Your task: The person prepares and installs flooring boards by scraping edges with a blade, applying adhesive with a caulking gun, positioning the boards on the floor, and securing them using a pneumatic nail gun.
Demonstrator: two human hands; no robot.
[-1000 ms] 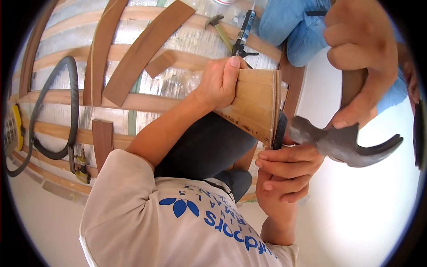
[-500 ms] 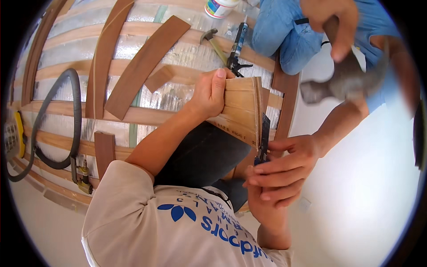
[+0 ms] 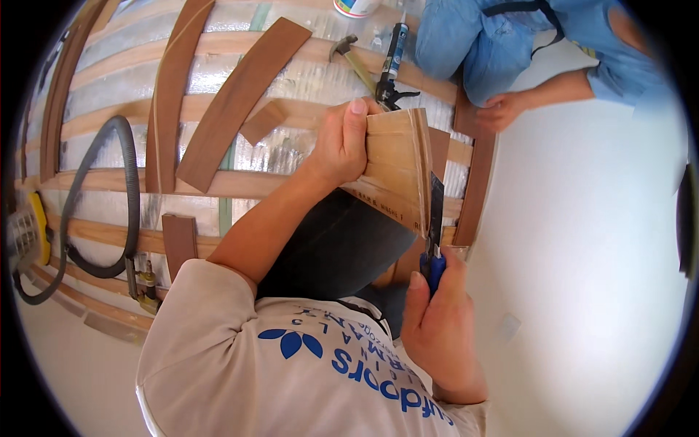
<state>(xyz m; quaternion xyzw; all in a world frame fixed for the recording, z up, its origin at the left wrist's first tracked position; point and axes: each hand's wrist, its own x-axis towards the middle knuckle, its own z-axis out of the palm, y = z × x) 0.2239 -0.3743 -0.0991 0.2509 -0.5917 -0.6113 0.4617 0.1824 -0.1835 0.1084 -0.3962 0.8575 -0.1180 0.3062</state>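
A co-worker in blue (image 3: 473, 44) is above and right of the light wooden board (image 3: 397, 156), which is held over the wearer's dark trousers (image 3: 331, 247). Left of the board lies a long brown plank (image 3: 245, 104); above the board, a caulking gun (image 3: 393, 65) and a hammer (image 3: 354, 62). The left hand (image 3: 342, 138) is closed around the board's left end; the right hand (image 3: 440, 320), below the board, is curled around a blue-handled knife (image 3: 436, 218), its dark blade beside the board's right edge.

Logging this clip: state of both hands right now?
Left hand: closed, holding the wooden board.
Right hand: closed, holding the blue-handled knife.
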